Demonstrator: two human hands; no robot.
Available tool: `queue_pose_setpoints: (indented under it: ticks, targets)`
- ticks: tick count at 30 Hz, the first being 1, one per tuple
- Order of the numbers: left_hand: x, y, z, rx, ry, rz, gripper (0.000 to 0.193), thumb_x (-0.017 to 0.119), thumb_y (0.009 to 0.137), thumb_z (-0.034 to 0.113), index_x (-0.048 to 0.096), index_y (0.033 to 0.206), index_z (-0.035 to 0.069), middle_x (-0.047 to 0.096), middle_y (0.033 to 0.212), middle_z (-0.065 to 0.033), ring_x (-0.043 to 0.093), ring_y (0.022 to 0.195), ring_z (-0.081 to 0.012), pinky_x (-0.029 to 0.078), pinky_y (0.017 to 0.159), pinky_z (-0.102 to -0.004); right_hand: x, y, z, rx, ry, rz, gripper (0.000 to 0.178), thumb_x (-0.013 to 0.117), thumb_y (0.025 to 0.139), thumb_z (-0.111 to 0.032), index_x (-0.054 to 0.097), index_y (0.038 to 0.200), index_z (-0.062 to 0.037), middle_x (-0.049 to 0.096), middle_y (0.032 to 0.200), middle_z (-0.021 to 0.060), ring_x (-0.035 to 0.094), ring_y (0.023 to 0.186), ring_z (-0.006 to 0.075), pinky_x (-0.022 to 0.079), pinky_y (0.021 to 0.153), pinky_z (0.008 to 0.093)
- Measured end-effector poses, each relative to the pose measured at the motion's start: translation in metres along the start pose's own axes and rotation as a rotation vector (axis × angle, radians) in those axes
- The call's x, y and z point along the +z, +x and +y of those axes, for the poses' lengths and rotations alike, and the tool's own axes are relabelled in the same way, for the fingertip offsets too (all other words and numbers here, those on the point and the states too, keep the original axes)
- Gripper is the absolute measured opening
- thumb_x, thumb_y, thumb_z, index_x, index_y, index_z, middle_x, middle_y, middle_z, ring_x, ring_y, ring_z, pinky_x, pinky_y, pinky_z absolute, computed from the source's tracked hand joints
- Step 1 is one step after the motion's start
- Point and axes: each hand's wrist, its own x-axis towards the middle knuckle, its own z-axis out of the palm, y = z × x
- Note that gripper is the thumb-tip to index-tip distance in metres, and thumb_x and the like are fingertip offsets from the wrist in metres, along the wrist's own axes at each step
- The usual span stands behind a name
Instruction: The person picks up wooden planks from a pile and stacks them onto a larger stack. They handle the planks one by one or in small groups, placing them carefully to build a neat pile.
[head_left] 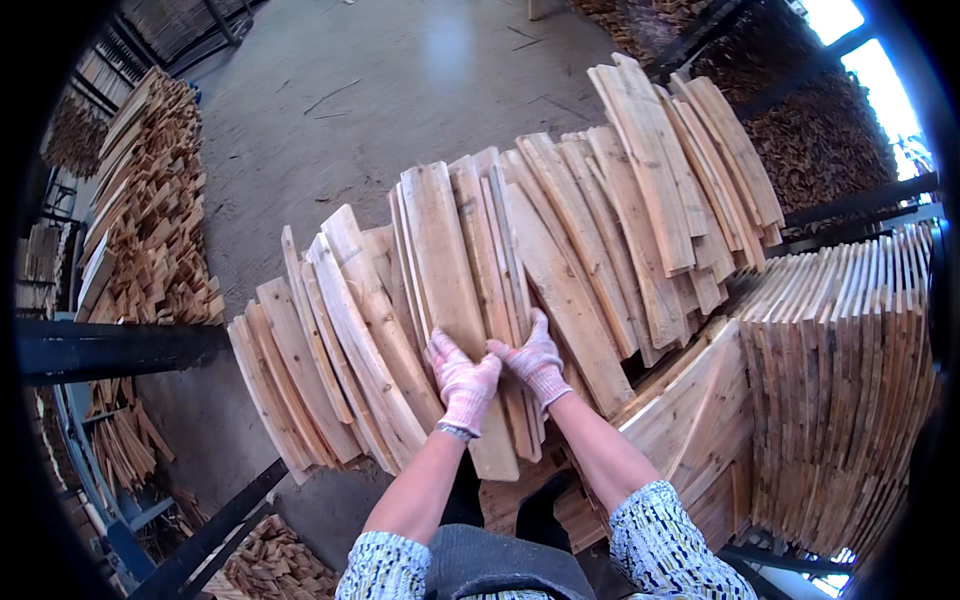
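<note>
Both my hands wear pale pink-striped work gloves and are close together over a broad row of leaning wooden boards. My left hand (463,383) is closed over a wide, pale board (445,245), its fingers at the left edge and its thumb on top. Just to the right, my right hand (535,365) grips the narrower boards (493,245) beside it, fingers around their right edge and thumb toward the left hand. The undersides of these boards are hidden. More boards (370,310) fan out to the left, and others (645,170) rise at the far right.
A tight stack of boards on edge (835,390) stands at the right, beside a wood panel (695,400). Dark metal bars (120,350) cross at the left. Wood piles (155,200) line the far left, and splinters lie on the grey floor (300,90).
</note>
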Motion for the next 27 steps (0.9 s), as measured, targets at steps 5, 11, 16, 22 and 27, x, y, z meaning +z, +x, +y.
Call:
queue_pose_setpoints:
  ticks: [5,11,16,22,27]
  targets:
    - [-0.066,-0.038,0.039,-0.22,-0.817,-0.359,0.097,0.075,0.086,0.018,0.012,0.159,0.008,0.049,0.141,-0.0197,0.053,0.125,-0.0305,0.043,0.107,-0.0401,0.009,-0.038,0.038,0.052,0.536,-0.129,0.11,0.089,0.07,-0.045,0.03,0.15,-0.0003,0.055,0.139,0.0245,0.056,0.127,0.0312,0.044,0.106,0.0367]
    - [-0.089,-0.081,0.051,-0.285,-0.732,-0.641,0.057,0.069,0.086,0.01,0.047,0.138,0.002,0.065,0.114,-0.0124,0.067,0.097,-0.0258,0.058,0.084,-0.0396,-0.057,-0.103,0.044,0.158,0.403,-0.227,0.111,0.08,0.072,-0.059,0.032,0.151,0.0026,0.054,0.14,0.0272,0.053,0.131,0.0351,0.041,0.11,0.038]
    - [-0.049,-0.107,0.107,-0.204,-0.611,-0.948,0.057,0.069,0.086,0.012,0.047,0.138,0.002,0.065,0.113,-0.0119,0.067,0.095,-0.0248,0.058,0.082,-0.0382,-0.107,-0.148,0.097,0.215,0.545,0.036,0.11,0.084,0.071,-0.052,0.031,0.151,0.0022,0.057,0.135,0.027,0.056,0.128,0.0326,0.044,0.108,0.0379]
    - [0.063,-0.165,0.151,-0.048,-0.259,-1.215,0.036,0.072,0.089,0.018,0.06,0.121,0.009,0.065,0.095,-0.0014,0.063,0.081,-0.0146,0.053,0.07,-0.0317,-0.138,-0.201,0.209,0.428,0.622,0.392,0.116,0.081,0.071,-0.054,0.023,0.154,0.0029,0.046,0.147,0.0284,0.046,0.137,0.0358,0.038,0.113,0.0373]
    - [0.146,-0.276,0.177,0.025,0.016,-1.178,0.075,0.069,0.09,0.03,0.032,0.152,0.008,0.059,0.108,-0.0072,0.059,0.087,-0.0193,0.053,0.073,-0.0361,-0.192,-0.29,0.331,0.536,0.731,0.542,0.109,0.083,0.076,-0.045,0.024,0.153,0.0037,0.048,0.145,0.0268,0.048,0.135,0.0332,0.039,0.111,0.0359]
